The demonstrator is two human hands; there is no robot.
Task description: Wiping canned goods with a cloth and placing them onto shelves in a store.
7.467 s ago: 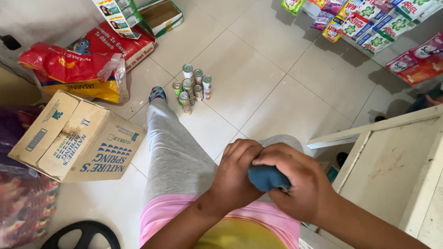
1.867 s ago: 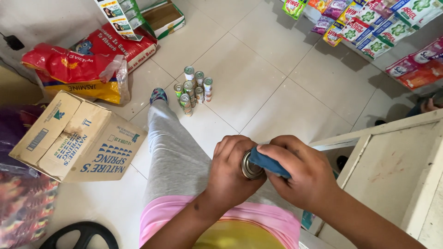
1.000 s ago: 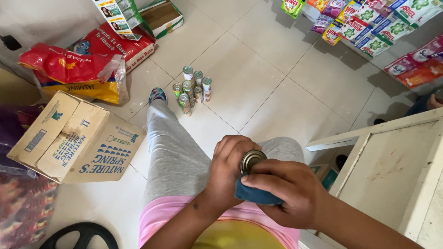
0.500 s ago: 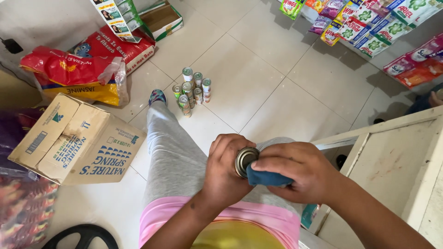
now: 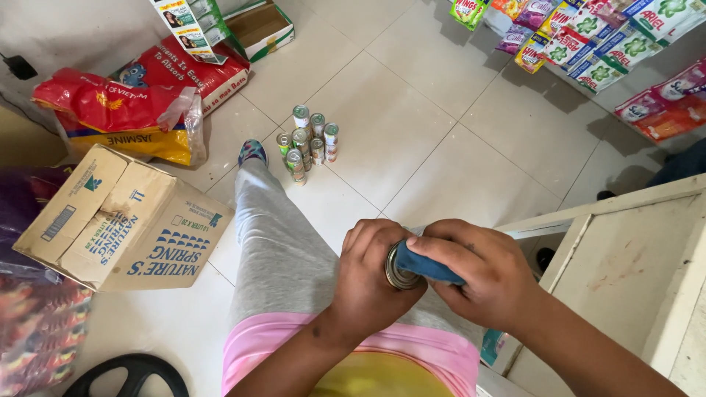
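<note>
Over tiled floor point(image 5: 412, 132), left hand point(image 5: 368, 283) grips can point(image 5: 399, 268).

Shop corner with pale tiled floor point(image 5: 412, 125)

Left of the floor's middle stands a cardboard box point(image 5: 121, 220); right of it a pale wooden counter point(image 5: 625, 257); beyond, hanging sachets point(image 5: 588, 44).

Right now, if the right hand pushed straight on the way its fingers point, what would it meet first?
The right hand points left, pressing a blue cloth against the metal can end. Beyond the can sits the left hand gripping it. Depth looks close.
</note>
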